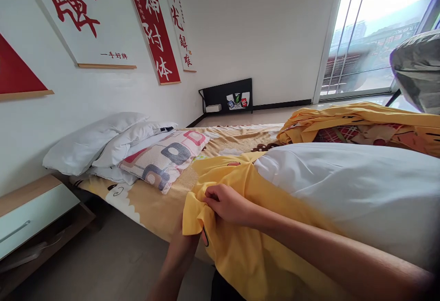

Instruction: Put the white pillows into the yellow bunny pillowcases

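A yellow duvet cover [268, 255] with printed orange shapes hangs over the bed's near side. My right hand [230, 204] pinches a gathered fold near the cover's corner, fingers curled into the cloth. My left hand [185, 237] reaches up from below into the same bunched corner. The yellow fabric hides its fingers, so its grip does not show. Beside the cover, a thick white duvet [357, 172] lies across the bed, its left end against the yellow cloth just beyond my right hand.
White pillows [92, 143] and a patterned pillow [165, 156] lie at the bed's left end. More yellow bedding [364, 115] is heaped on the far side. A nightstand [37, 223] stands at left. A covered grey object [417, 69] is by the window.
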Demonstrator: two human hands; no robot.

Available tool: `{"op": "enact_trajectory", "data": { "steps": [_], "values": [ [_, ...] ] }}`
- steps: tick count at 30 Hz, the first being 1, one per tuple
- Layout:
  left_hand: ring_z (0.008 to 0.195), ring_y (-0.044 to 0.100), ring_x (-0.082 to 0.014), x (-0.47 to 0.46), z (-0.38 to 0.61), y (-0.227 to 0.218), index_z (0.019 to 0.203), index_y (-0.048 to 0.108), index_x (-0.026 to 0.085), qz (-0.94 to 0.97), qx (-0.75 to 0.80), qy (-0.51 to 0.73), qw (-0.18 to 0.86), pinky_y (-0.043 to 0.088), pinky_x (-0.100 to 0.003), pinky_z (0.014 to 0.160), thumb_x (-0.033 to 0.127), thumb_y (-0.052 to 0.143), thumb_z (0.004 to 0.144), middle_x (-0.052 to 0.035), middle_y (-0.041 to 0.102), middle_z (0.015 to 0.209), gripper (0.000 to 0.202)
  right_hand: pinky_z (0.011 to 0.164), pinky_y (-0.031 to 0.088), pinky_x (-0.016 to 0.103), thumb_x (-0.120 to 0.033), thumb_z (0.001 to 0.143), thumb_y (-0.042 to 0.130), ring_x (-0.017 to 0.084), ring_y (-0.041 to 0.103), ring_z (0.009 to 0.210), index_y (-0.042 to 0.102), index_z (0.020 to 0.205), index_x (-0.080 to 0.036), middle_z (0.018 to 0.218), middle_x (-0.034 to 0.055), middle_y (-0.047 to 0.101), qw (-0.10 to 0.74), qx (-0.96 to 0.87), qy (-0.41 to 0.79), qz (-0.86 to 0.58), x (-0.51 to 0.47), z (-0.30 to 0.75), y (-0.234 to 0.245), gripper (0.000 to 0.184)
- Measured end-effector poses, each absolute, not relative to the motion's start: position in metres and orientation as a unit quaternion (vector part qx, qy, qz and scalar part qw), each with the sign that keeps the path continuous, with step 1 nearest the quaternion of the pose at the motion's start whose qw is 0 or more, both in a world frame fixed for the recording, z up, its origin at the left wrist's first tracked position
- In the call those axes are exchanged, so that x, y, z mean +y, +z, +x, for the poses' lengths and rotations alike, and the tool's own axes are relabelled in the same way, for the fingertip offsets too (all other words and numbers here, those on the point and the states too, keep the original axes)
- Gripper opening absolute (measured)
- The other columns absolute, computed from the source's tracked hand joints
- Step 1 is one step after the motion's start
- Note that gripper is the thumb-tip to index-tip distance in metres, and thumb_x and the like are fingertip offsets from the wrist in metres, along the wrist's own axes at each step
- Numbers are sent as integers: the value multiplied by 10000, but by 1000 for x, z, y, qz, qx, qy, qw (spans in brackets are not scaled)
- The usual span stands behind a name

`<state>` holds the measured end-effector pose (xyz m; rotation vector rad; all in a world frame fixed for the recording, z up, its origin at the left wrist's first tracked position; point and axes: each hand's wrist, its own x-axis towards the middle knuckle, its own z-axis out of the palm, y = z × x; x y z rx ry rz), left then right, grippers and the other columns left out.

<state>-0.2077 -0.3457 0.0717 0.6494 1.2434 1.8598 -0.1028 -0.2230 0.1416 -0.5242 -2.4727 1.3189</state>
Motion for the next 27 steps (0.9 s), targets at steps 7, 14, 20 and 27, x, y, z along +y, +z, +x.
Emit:
{"op": "enact_trajectory", "data": {
  "steps": [7,14,20,27],
  "values": [
    [1084,615,-250,-348,-229,89,1117,682,203,232,381,752,485,498,-344,962,354,745,748,-74,699,1053,404,584,324,267,-461,912,477,123,502,664,540,753,-167,753,20,596,186,-942,246,-134,-256,-75,137,340],
    [1054,641,-221,-338,-237,108,1316,546,171,148,336,758,539,477,-379,996,234,414,951,-102,697,1073,393,555,339,350,-149,857,457,197,496,641,579,845,-150,743,64,553,330,-904,-270,-38,-275,-49,96,122],
    [1097,632,-207,-322,-226,128,1355,507,172,97,294,774,552,445,-368,1038,183,280,975,-100,700,1089,443,552,321,343,-108,810,448,178,448,578,557,740,-172,650,43,485,329,-909,-257,-21,-275,-37,97,144],
    [1122,621,-223,-309,-215,123,1339,525,160,130,288,785,532,438,-381,1055,183,354,951,-103,705,1077,425,580,324,339,-108,800,488,185,487,611,600,783,-162,676,56,562,259,-942,-214,20,-266,-31,84,125]
  ]
}}
